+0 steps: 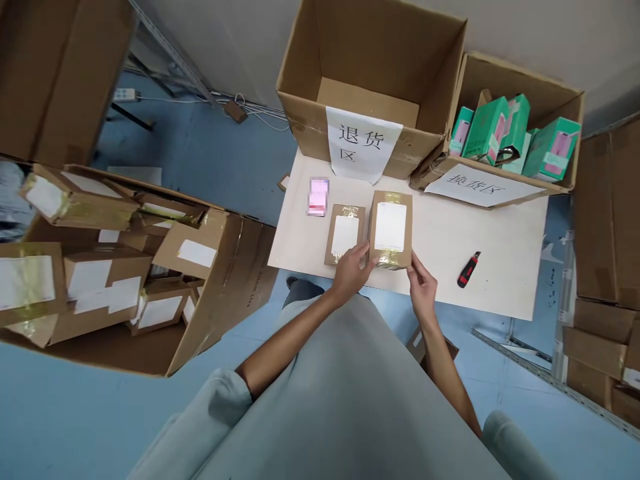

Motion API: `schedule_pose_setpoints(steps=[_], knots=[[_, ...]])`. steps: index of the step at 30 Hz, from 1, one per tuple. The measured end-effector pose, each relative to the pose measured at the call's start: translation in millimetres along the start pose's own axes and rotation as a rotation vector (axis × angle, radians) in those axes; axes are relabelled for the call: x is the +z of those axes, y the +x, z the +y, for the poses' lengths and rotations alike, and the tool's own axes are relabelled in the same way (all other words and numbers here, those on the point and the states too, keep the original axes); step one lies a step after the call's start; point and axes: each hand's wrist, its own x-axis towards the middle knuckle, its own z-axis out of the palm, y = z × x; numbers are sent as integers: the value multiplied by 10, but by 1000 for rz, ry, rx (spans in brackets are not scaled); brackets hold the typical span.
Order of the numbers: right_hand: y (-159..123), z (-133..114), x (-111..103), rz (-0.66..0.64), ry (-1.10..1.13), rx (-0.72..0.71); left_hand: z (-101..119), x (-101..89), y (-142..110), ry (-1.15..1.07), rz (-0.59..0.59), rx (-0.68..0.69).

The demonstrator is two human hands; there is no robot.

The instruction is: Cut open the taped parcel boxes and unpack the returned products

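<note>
A taped cardboard box (pixel 408 230) with a white label stands on the white table near its front edge. My left hand (pixel 350 270) is at its lower left corner, fingers against the side. At its lower right corner my right hand (pixel 423 283) pinches the edge, so the box sits between both hands. Just left of it lies a smaller taped cardboard box (pixel 330 248), also labelled, close to my left fingers. Farther right on the table is a black and red box cutter (pixel 469 270).
Behind stands a large open carton (pixel 305 127) with a paper sign, beside another carton (pixel 435 175) holding several green boxes (pixel 487 130). A blurred pink item (pixel 318 197) lies on the table (pixel 500 293). At left, a big carton (pixel 225 280) holds several parcels (pixel 103 267).
</note>
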Motion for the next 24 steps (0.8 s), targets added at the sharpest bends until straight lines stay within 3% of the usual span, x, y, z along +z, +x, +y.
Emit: schedule_pose_setpoints(steps=[5, 9, 12, 16, 20, 24], knots=[[63, 807, 157, -91, -2, 164, -424, 280, 70, 350, -128, -51], [99, 979, 163, -126, -56, 182, -521, 287, 21, 356, -126, -66], [198, 806, 163, -88, -152, 73, -511, 111, -95, 276, -83, -36], [385, 331, 365, -156, -185, -61, -494, -283, -323, 174, 56, 3], [449, -204, 825, -336, -145, -148, -563, -718, -603, 90, 272, -8], [301, -630, 1474, -516, -135, -227, -752, -1188, -977, -5, 522, -45]])
